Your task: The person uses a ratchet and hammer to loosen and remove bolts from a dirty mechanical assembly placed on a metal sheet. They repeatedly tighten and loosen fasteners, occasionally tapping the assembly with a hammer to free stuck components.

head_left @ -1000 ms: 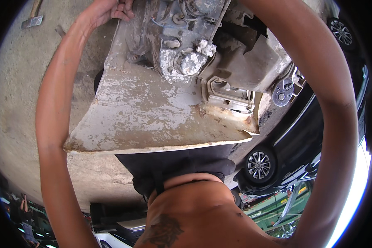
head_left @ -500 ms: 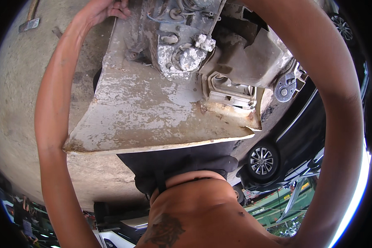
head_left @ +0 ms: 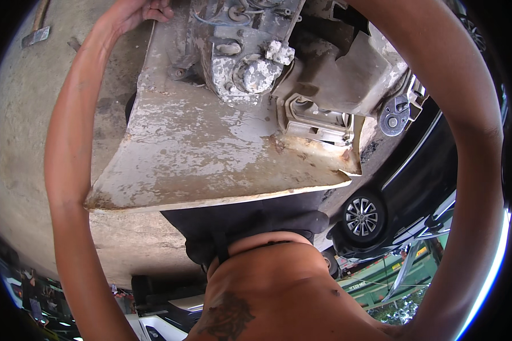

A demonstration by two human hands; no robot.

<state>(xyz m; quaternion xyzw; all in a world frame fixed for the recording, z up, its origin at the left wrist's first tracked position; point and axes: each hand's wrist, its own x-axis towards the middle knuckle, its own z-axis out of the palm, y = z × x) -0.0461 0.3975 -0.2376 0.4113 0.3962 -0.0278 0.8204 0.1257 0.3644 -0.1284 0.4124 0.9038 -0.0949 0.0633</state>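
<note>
Panel (head_left: 170, 153), flaking, metal housing (head_left: 222, 71) at its far side: left hand (head_left: 139, 12), fingers curled, hold unclear, remains by the panel's far-left edge, suggesting steadying; right hand beyond view, grip indeterminable.

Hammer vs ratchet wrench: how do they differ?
The hammer has a blocky head; the ratchet wrench has a rounded one. In the picture, the hammer lies on the concrete floor, left of the paint-worn panel; the ratchet wrench shows right of that panel. Both heads are grey metal.
</note>
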